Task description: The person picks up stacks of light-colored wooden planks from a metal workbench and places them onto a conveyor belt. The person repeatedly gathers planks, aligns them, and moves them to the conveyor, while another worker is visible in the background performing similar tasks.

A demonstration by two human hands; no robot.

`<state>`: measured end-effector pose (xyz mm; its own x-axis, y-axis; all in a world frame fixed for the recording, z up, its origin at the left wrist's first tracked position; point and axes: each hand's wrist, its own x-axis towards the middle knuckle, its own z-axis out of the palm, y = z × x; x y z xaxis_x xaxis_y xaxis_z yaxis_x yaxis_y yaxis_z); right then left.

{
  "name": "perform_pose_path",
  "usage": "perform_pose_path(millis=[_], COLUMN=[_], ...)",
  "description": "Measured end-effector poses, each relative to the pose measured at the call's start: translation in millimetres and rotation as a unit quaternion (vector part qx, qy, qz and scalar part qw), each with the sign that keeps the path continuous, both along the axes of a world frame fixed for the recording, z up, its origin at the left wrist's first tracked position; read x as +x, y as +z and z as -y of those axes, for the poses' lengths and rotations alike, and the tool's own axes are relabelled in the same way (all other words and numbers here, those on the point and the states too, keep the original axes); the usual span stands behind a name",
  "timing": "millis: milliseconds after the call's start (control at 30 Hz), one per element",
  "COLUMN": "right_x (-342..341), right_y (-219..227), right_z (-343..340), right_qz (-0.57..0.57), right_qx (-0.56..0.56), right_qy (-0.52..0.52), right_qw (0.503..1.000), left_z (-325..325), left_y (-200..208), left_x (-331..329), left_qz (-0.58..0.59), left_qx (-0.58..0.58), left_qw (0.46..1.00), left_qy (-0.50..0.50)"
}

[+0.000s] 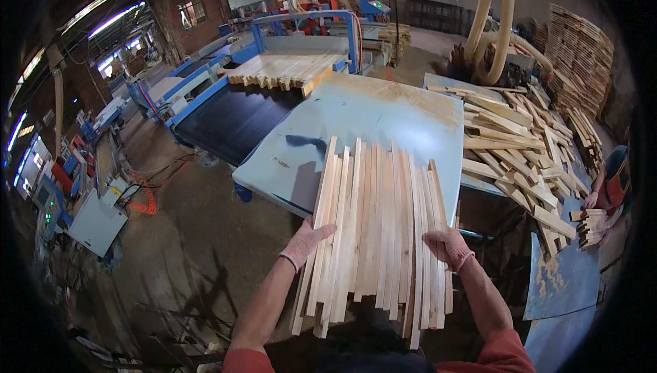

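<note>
A row of pale wooden strips lies side by side between my two gloved hands, their ends uneven. My left hand is pressed against the row's left side, thumb over the top strip. Against the right side, my right hand grips the same way, thumb on top and fingers partly hidden. The strips' far ends lie over a light blue-grey table, while their near ends stick out past its front edge toward me.
Left of the table runs a black conveyor belt with joined wooden strips at a blue-framed machine. To the right is a loose heap of wooden pieces. Another person handles a bundle of pieces at far right. A control cabinet stands left.
</note>
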<state>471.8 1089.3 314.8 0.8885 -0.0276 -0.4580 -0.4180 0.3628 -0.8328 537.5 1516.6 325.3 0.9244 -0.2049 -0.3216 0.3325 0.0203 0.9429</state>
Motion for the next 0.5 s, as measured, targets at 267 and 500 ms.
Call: perform_pose_path(millis=[267,500], right_x=[118,234], right_y=[1,4], right_z=[-67,-107], right_qz=[-0.031,-0.035], right_qx=[0.017,-0.026], right_qy=[-0.119,-0.134], right_qw=[0.992,0.99], left_z=[-50,-68], left_y=[-1,15], left_x=[169,329], left_qz=[-0.023,0.0], left_qx=[0.036,0.382], left_qw=[0.995,0.916], left_qy=[-0.09,-0.121])
